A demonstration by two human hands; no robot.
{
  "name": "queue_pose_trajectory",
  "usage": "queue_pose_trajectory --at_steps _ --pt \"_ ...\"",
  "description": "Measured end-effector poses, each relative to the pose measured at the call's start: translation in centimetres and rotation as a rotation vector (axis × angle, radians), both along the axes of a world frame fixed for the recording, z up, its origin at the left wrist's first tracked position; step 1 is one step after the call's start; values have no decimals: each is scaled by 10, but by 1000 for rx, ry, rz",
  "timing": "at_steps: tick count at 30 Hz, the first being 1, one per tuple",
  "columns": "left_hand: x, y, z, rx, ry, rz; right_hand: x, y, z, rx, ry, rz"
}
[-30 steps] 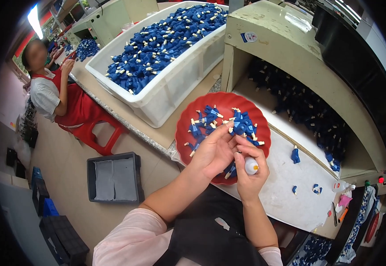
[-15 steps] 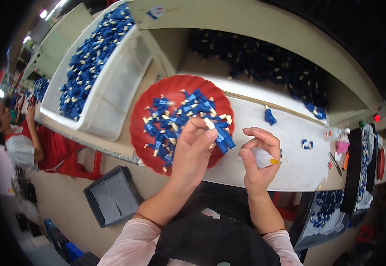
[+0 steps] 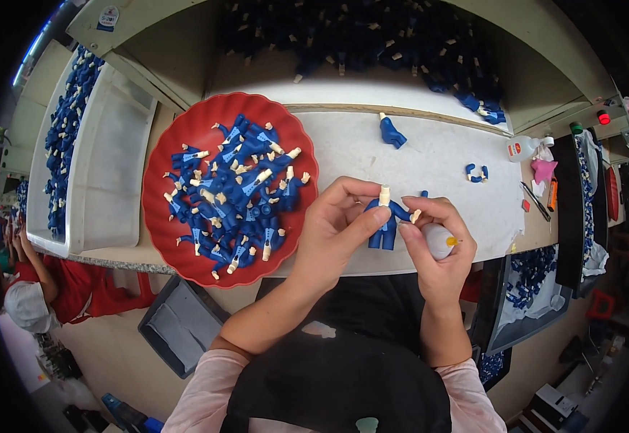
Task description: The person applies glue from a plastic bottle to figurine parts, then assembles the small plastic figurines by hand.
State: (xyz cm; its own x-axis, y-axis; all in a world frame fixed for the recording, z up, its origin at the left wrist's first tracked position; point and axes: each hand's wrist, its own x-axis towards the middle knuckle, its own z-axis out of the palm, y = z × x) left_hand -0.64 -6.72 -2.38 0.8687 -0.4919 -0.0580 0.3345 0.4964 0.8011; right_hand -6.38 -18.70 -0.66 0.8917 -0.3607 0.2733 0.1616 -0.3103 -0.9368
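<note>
Between thumb and fingers, my left hand (image 3: 329,234) grips a small blue figurine (image 3: 382,239) with a cream neck, upright over the white sheet. My right hand (image 3: 446,270) is closed around a squeeze bottle (image 3: 436,241) with a yellow needle tip, tucked in the palm. Its thumb and forefinger are at the figurine's outstretched arm and cream hand (image 3: 414,216). To the left, a red scalloped bowl (image 3: 157,224) holds many similar figurines in a heap. One blue figurine body (image 3: 392,132) lies on the sheet beyond my hands, with a few loose arms (image 3: 476,174) to the right.
A shelf at the back holds piled blue parts (image 3: 372,43). A white bin (image 3: 109,159) of blue pieces stands at far left. A clear bottle (image 3: 522,149), tweezers (image 3: 535,201) and an orange knife (image 3: 552,195) lie at right. A person in red sits at left.
My view has swung left, so the bowl fills more of it. The figurine now stands upright facing me, and my right fingers have come up to its arm.
</note>
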Motion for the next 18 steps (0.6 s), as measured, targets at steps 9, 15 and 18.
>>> queue_pose_trajectory --at_steps 9,15,18 --pt "1 3 -7 122 7 -39 1 1 -7 -23 59 -67" --pt "-4 5 -2 115 20 -93 1 -5 -13 248 136 -71" --pt "-3 2 -1 117 49 -118 3 -10 -17 361 134 -59"
